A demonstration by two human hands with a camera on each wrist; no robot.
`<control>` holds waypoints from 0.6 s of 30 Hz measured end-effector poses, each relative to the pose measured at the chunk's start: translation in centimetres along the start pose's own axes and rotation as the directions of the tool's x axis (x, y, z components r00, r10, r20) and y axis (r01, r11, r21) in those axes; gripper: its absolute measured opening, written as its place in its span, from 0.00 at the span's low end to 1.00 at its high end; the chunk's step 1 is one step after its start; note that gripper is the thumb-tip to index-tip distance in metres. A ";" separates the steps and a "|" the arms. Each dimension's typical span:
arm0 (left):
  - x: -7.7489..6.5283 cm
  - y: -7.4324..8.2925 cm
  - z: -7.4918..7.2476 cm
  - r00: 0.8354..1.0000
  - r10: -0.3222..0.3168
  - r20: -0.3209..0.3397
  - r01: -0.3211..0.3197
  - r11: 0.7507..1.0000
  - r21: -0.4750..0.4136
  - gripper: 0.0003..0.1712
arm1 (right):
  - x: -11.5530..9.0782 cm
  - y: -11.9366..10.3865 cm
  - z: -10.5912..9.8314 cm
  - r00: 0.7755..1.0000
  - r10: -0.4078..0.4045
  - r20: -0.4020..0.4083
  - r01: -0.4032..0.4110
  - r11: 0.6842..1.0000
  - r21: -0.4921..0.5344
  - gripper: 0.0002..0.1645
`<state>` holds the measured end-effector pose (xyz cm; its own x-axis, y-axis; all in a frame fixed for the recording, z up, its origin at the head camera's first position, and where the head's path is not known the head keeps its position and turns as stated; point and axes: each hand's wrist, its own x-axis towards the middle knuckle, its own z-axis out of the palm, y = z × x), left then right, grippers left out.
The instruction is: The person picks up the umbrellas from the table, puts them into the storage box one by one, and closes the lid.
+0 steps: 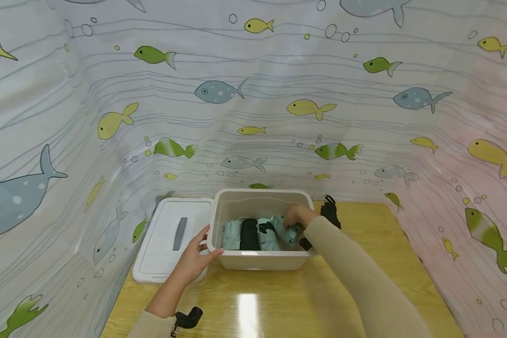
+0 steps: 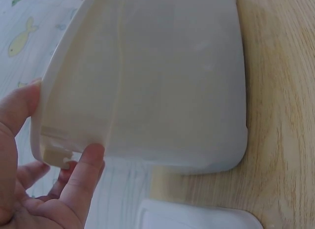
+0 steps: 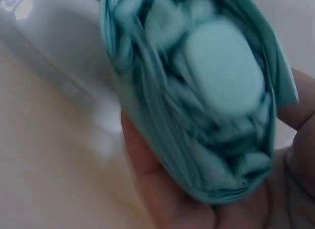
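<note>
While the left hand (image 1: pixel 194 258) grips the near-left rim of the white storage bin (image 1: pixel 262 261), low in the middle of the head view, the right hand (image 1: pixel 299 217) is clamped round a folded teal umbrella (image 1: pixel 284 230) inside the bin's right half. Its smooth, pale oval end sits among crumpled pleats, fabric wrapped tightly round them.

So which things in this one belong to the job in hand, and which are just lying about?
Part of the job:
teal roll, in the right hand
white box, its corner held by the left hand
three other rolls, lined up inside the box

Apparently just lying about:
white lid, left of the box
black looped item, right of the box
</note>
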<state>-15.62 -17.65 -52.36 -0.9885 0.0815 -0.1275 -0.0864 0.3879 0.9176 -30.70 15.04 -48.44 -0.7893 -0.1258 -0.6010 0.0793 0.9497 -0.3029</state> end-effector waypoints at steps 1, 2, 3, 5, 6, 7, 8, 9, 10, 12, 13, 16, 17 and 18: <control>0.0 0.0 0.0 1.000 -0.001 -0.002 0.001 1.000 0.001 0.55 | 0.2 0.0 0.2 1.000 -0.002 0.024 0.002 1.000 0.006 0.14; 0.0 0.0 -0.1 1.000 -0.001 -0.002 0.001 1.000 0.000 0.55 | 0.5 0.1 0.4 0.999 0.003 0.054 -0.004 1.000 0.019 0.15; 0.1 0.0 -0.1 1.000 0.000 -0.002 0.000 1.000 -0.001 0.55 | 0.7 0.1 0.6 0.997 0.010 0.080 -0.014 0.999 0.050 0.16; 0.1 0.0 0.0 1.000 0.003 0.003 -0.003 1.000 -0.006 0.54 | 0.9 0.3 1.1 0.988 0.021 0.150 -0.035 0.995 0.094 0.19; 0.1 0.0 0.0 1.000 0.005 0.003 -0.005 1.000 -0.007 0.54 | 1.0 0.5 1.2 0.984 0.025 0.178 -0.047 0.991 0.125 0.21; 0.1 0.1 0.0 1.000 0.007 0.003 -0.007 1.000 -0.011 0.54 | 1.1 0.6 1.4 0.979 0.024 0.201 -0.054 0.988 0.148 0.22; 0.1 0.1 0.0 1.000 0.008 0.002 -0.008 1.000 -0.011 0.54 | 1.1 0.6 1.5 0.977 0.022 0.214 -0.054 0.988 0.147 0.23; 0.1 0.1 0.0 1.000 0.009 0.001 -0.009 1.000 -0.011 0.55 | 1.2 0.7 1.5 0.976 0.018 0.217 -0.051 0.988 0.148 0.23; 0.1 0.1 0.0 1.000 0.007 0.000 -0.007 1.000 -0.010 0.55 | 1.2 0.7 1.5 0.975 0.010 0.223 -0.041 0.990 0.136 0.22; 0.0 0.2 0.0 1.000 0.003 -0.004 -0.003 1.000 -0.009 0.54 | 1.1 0.8 1.5 0.975 -0.003 0.221 -0.025 0.992 0.126 0.22; 0.0 0.2 0.0 1.000 0.000 -0.004 0.000 1.000 -0.007 0.54 | 1.1 0.8 1.5 0.975 -0.005 0.223 -0.024 0.992 0.127 0.21; -0.1 0.2 0.0 1.000 -0.009 -0.003 0.009 1.000 -0.002 0.55 | 1.3 0.9 1.6 0.974 0.002 0.226 -0.036 0.989 0.146 0.21; -0.2 0.2 0.0 1.000 -0.009 -0.003 0.009 1.000 0.000 0.55 | 1.4 0.9 1.7 0.974 0.004 0.228 -0.039 0.988 0.153 0.22; -0.2 0.2 0.0 1.000 -0.009 -0.003 0.009 1.000 0.003 0.55 | 1.6 0.9 1.8 0.971 0.010 0.239 -0.053 0.983 0.174 0.22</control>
<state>-15.46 -17.60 -52.13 -0.9880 0.0750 -0.1349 -0.0953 0.3913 0.9153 -30.74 15.20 -51.02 -0.6204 -0.1810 -0.7631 0.2255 0.8907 -0.3947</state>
